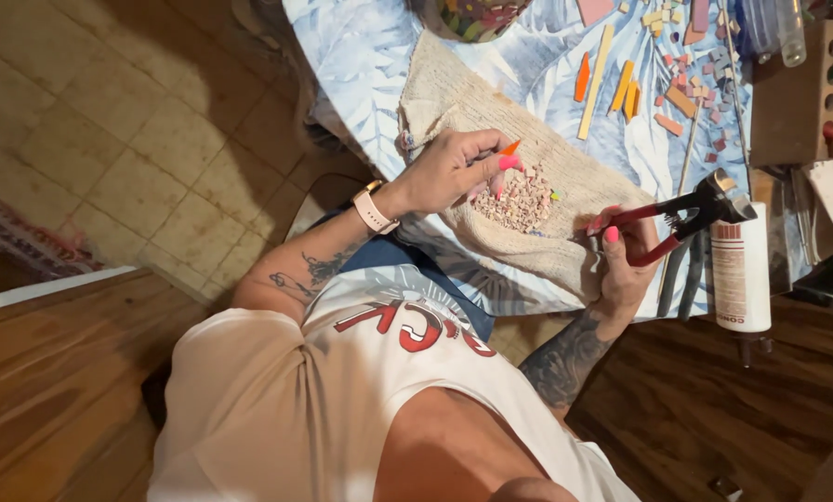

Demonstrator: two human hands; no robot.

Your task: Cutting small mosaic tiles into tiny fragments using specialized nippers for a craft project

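- Left hand (449, 169) pinches a small orange tile sliver (510, 147), fingers closed on it.
- Right hand (621, 256) grips red-handled nippers (681, 216).
- Between the hands, a heap of cut chips (521, 200) lies on a beige towel (491, 112).
- Beyond them, uncut orange strips (621, 88) remain on the bench (361, 56).

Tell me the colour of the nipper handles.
Red, on the nippers in the right hand; head view.

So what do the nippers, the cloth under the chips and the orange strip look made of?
Nippers: dark matte metal head, glossy red handles, probably plastic-coated. Cloth: coarse beige weave, burlap-like. Orange strip: smooth and flat with a sharp edge, likely glass or tile.
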